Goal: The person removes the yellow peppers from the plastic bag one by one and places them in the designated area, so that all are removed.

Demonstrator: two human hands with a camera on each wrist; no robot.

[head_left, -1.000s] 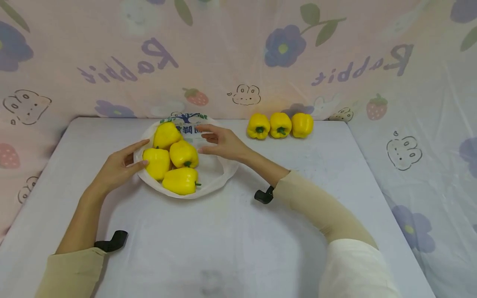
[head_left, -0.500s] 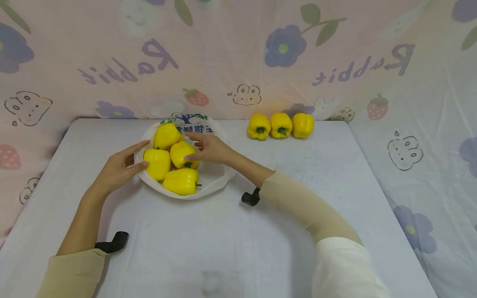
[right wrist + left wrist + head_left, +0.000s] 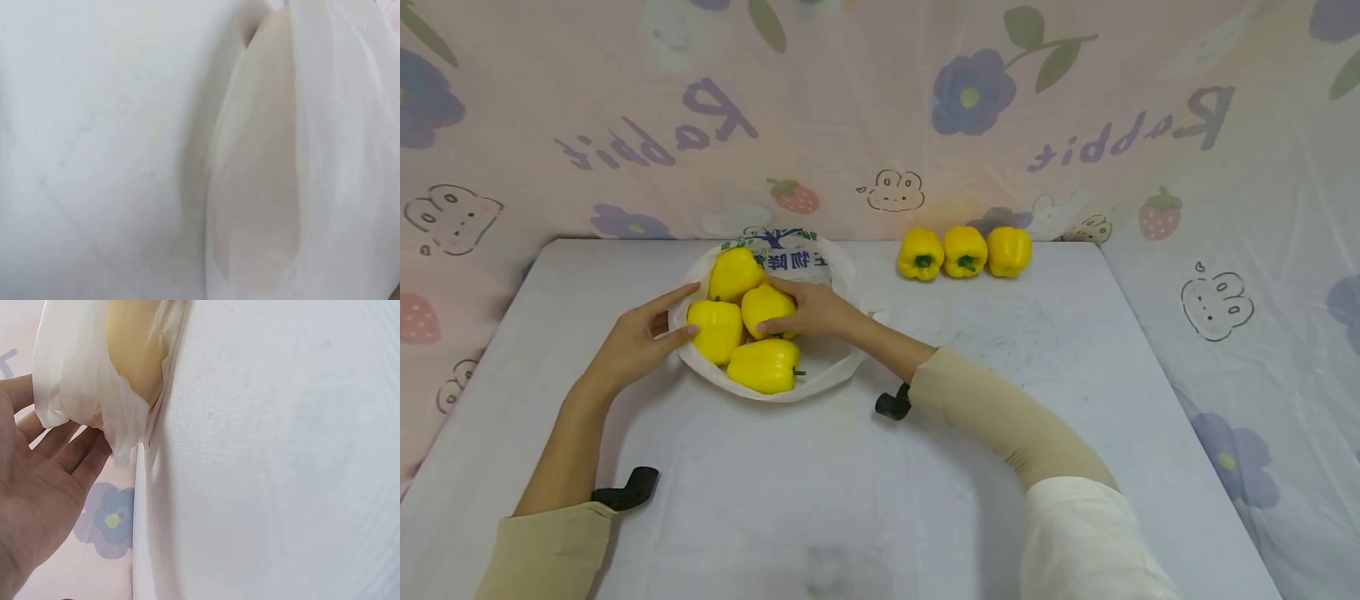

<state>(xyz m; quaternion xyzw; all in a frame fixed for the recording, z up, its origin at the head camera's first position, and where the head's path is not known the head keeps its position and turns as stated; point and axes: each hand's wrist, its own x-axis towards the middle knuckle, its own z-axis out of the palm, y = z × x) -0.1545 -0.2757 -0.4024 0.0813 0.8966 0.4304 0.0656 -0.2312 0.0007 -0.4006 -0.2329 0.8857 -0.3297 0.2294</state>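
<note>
A white plastic bag (image 3: 842, 367) with printed writing lies spread open on the left half of the table, several yellow bell peppers inside it. My left hand (image 3: 636, 337) holds its left edge, thumb inside beside a bell pepper (image 3: 717, 332). In the left wrist view the fingers of that hand (image 3: 47, 481) lie behind the thin bag (image 3: 75, 356). My right hand (image 3: 820, 310) reaches into the bag and grips the middle bell pepper (image 3: 762, 310) between thumb and fingers. Only the bag (image 3: 344, 156) and table show in the right wrist view; the right fingers are hidden there.
Three more yellow bell peppers (image 3: 965, 252) stand in a row at the table's back edge, right of the bag. A white cloth covers the table (image 3: 775, 492). Behind it hangs a patterned curtain (image 3: 842, 100).
My right hand has moved left over the bag and closed round the middle bell pepper. My left hand has stayed at the bag's edge.
</note>
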